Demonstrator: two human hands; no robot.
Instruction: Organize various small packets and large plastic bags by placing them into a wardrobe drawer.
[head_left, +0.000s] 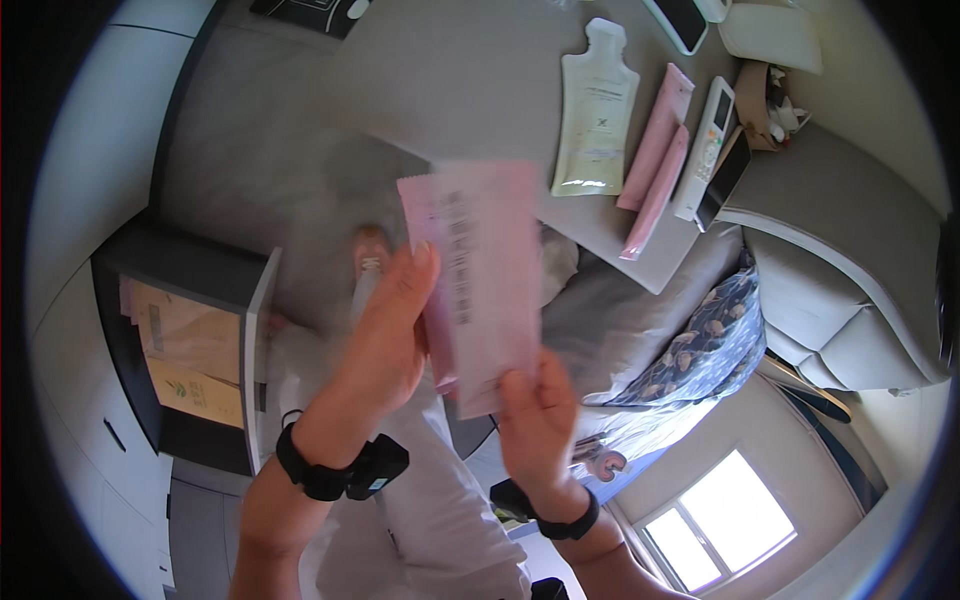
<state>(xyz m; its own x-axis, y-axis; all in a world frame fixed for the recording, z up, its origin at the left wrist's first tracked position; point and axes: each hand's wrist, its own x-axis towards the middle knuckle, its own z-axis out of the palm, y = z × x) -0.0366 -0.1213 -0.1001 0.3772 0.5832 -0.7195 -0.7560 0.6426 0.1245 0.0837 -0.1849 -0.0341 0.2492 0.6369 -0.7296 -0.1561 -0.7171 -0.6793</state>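
Observation:
My left hand (394, 330) grips a pink sachet (420, 206) with a serrated top edge, its thumb lying on the front. My right hand (536, 412) pinches the lower right corner of a pale pink flat packet (499, 285), blurred and bearing printed writing. This packet overlaps the sachet and hides part of it; whether the two are joined, I cannot tell. Beyond them on the grey surface (465, 82) lie a pale green bottle-shaped pouch (598, 112) and two slim pink sachets, one longer (658, 139) and one shorter (656, 195).
Beside the sachets lie a white remote control (705, 150) and a dark-screened device (724, 180). A brown container (754, 105) with white scraps stands behind. To the left, an open drawer (259, 360) holds papers (191, 330). A patterned cushion (697, 337) rests right of my hands.

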